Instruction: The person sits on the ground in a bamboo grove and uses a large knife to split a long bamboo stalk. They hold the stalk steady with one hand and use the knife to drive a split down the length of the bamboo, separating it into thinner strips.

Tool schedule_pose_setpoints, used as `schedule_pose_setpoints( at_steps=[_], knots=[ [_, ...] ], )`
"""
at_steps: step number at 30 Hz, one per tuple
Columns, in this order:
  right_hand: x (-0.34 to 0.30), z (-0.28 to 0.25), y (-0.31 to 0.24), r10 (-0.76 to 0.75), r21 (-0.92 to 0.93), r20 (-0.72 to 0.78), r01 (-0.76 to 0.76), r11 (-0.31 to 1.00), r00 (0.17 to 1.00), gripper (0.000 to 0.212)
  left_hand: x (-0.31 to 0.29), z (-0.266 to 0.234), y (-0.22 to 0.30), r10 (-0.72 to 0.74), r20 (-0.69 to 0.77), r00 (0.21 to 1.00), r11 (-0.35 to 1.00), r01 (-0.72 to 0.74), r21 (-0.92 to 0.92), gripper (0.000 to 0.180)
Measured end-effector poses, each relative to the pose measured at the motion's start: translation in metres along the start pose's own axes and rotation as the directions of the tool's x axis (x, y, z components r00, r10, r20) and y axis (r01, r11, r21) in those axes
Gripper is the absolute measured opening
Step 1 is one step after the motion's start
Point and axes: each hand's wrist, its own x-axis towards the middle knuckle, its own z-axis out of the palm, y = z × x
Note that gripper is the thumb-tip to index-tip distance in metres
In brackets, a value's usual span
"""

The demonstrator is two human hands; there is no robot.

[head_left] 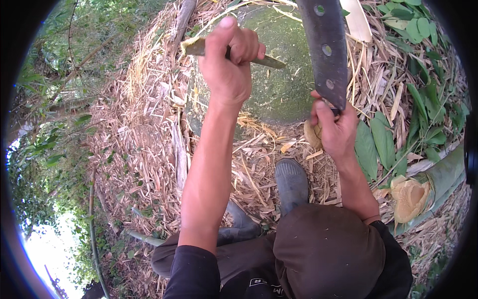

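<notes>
My left hand [230, 60] grips a thin green bamboo strip [266, 61], held roughly level over a round mossy stone [284, 89]. My right hand [334, 127] is closed on the handle of a broad dark cleaver [326, 45], whose blade with three holes points up and away, just right of the strip's tip. The blade and the strip are apart.
Dry bamboo shavings and husks [149, 124] cover the ground. My grey boot [291, 182] stands below the stone, another boot [239, 226] nearer me. A cut green bamboo pole [438, 182] with a pale hacked end lies at the right, beside green leaves [378, 142].
</notes>
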Motion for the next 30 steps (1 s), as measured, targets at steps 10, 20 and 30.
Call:
schedule_pose_setpoints(
  at_steps=[10,20,30],
  knots=[
    [0.006,0.020,-0.031,-0.096,-0.010,0.014,0.096,0.995,0.995,0.023,0.004,-0.019,-0.006,-0.017,-0.102,0.995,1.000,0.016,-0.013,0.049],
    [0.019,0.027,0.003,0.185,-0.392,0.032,-0.158,0.906,0.982,0.009,0.000,-0.002,0.002,-0.017,-0.082,0.996,1.000,0.016,-0.011,0.045],
    [0.009,0.019,-0.042,-0.342,-0.038,-0.135,0.340,0.940,0.930,0.017,-0.005,-0.009,-0.018,0.097,-0.020,0.995,0.977,-0.091,0.192,0.047]
  ],
)
